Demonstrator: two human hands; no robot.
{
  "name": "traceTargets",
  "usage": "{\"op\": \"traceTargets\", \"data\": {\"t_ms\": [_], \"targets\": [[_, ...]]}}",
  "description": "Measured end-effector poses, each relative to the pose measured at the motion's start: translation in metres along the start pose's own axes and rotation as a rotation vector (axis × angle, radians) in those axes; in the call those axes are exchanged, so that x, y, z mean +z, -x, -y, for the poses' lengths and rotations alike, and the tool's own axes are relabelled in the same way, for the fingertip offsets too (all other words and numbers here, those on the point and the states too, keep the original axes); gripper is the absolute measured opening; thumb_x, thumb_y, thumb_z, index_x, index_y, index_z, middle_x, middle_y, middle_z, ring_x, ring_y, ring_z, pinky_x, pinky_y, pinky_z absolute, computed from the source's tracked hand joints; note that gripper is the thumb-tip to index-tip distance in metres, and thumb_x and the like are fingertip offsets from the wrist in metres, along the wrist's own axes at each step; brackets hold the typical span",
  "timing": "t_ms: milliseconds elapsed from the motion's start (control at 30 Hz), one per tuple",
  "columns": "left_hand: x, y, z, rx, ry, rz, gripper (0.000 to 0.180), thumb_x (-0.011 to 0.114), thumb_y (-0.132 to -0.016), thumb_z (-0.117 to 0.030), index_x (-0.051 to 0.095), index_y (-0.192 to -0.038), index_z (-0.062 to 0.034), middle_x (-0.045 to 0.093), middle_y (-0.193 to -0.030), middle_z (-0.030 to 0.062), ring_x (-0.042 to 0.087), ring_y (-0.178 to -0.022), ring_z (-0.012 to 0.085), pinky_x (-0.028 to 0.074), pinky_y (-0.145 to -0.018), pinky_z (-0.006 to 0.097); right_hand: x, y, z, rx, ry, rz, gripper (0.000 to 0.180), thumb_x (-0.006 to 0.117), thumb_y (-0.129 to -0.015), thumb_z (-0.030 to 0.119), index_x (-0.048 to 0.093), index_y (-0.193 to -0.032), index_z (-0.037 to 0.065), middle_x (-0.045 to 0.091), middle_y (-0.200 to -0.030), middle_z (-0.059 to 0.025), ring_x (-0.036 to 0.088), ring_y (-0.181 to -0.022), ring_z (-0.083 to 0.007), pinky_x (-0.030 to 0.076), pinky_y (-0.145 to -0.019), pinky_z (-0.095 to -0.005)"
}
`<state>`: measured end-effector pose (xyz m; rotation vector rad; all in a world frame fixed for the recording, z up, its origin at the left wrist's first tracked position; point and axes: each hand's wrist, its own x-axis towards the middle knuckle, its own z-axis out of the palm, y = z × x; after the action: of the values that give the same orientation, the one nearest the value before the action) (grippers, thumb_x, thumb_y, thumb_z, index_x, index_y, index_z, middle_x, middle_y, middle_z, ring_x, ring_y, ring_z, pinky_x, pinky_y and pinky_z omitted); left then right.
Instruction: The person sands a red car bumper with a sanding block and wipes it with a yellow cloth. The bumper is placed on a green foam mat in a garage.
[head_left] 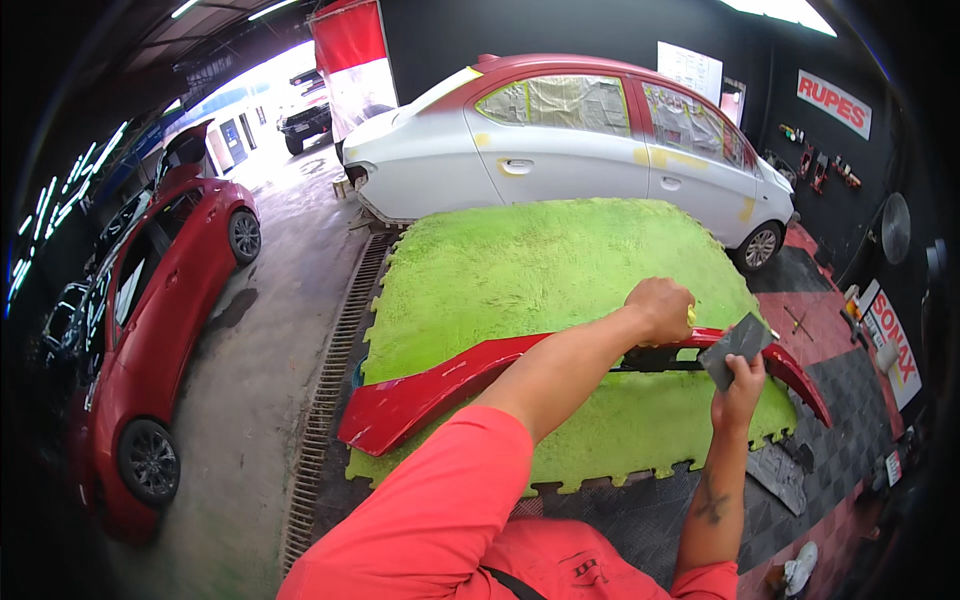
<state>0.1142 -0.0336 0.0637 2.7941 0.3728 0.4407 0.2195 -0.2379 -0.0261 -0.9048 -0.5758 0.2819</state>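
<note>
A long red car bumper lies across a fluffy green mat on the floor. My left hand is closed over a small yellow piece, pressed on the bumper's upper edge near its right end. My right hand holds up a dark grey sheet of sandpaper just beside the left hand, above the bumper. Both forearms reach in from below, with red sleeves.
A white and red car with masked windows stands behind the mat. A red car is parked at the left beside a floor drain grate. Dark and red floor tiles lie at the right, with a rag and wall tools.
</note>
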Motion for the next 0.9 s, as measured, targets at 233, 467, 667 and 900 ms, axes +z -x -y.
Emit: {"op": "traceTargets", "data": {"t_ms": [233, 467, 667, 900], "targets": [[-0.034, 0.072, 0.083, -0.108, -0.069, 0.144, 0.029, 0.077, -0.087, -0.042, 0.082, -0.099, -0.0159, 0.082, -0.101, 0.0159, 0.079, -0.099, 0.0363, 0.063, -0.089, 0.049, 0.036, -0.013, -0.003, 0.073, 0.13, 0.006, 0.033, 0.061, -0.114, 0.016, 0.056, -0.145, 0.007, 0.07, -0.139, -0.0101, 0.076, -0.118, -0.0244, 0.064, -0.08, -0.0302], [-0.052, 0.221, 0.173, -0.185, -0.094, -0.248, 0.057, 0.082, -0.09, -0.067, 0.076, -0.093, -0.0104, 0.076, -0.094, 0.0144, 0.076, -0.092, 0.0375, 0.06, -0.082, 0.053, 0.089, -0.011, -0.027, -0.702, 1.225, 0.702, 0.028, 0.069, -0.102, 0.009, 0.075, -0.13, 0.006, 0.077, -0.13, -0.0164, 0.071, -0.123, -0.0364, 0.052, -0.107, -0.0487], [-0.059, 0.25, 0.154, -0.239, -0.056, -0.161, 0.086, 0.096, -0.074, -0.063, 0.064, -0.138, -0.0145, 0.067, -0.134, 0.0187, 0.068, -0.125, 0.0411, 0.058, -0.103, 0.052, 0.081, 0.0, -0.014, -0.721, 1.267, 0.803, 0.039, 0.073, -0.088, 0.001, 0.077, -0.126, 0.007, 0.078, -0.127, -0.0112, 0.069, -0.122, -0.0373, 0.049, -0.108, -0.0522], [-0.043, 0.267, 0.164, -0.385, 0.107, -0.265, 0.091, 0.099, -0.072, -0.052, 0.055, -0.143, -0.0164, 0.061, -0.135, 0.0191, 0.066, -0.126, 0.0445, 0.057, -0.105, 0.056, 0.043, -0.021, -0.014, -0.673, 1.287, 0.713, 0.033, 0.074, -0.091, 0.0, 0.077, -0.123, 0.006, 0.079, -0.125, -0.0129, 0.07, -0.123, -0.037, 0.05, -0.109, -0.0481]]}}
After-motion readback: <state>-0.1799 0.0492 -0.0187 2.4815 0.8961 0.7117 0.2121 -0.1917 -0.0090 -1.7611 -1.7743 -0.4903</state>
